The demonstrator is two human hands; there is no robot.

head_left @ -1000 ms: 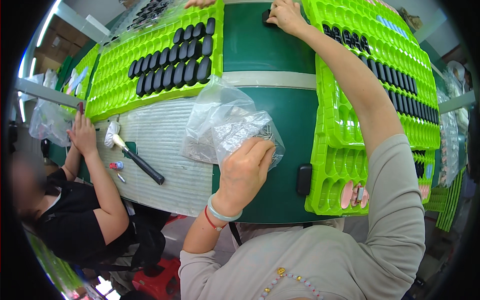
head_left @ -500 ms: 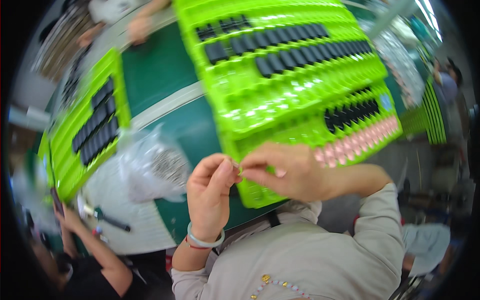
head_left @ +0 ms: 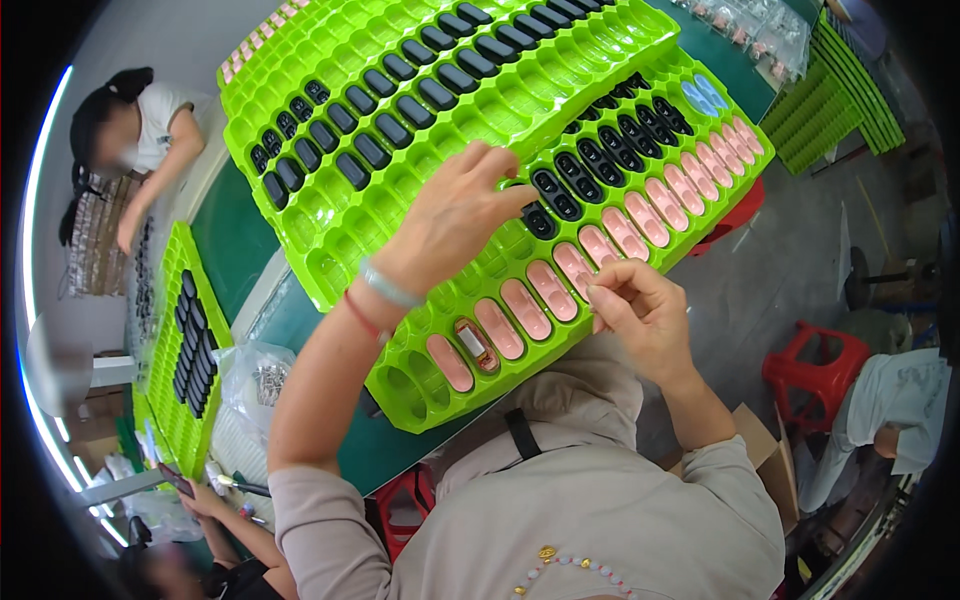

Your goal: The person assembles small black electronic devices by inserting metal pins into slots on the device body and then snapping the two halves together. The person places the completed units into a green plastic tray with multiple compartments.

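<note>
My left hand reaches over a green compartment tray. Its thumb and forefinger close at the upper end of a black oval shell, the nearest one in a row of black shells. My right hand is pinched at the front edge of the same tray, beside a row of pink oval shells. What its fingertips hold, if anything, is too small to make out. One shell with a pale and metallic insert sits among the pink ones near the tray's left end.
Behind lies a second green tray with rows of black caps. At left are another green tray, a clear bag of small metal parts and two co-workers. Red stools stand on the floor at right.
My hands were together at the tray's left end and have parted. The left has moved right and away to the black shells, the right toward the pink row. The view has shifted.
</note>
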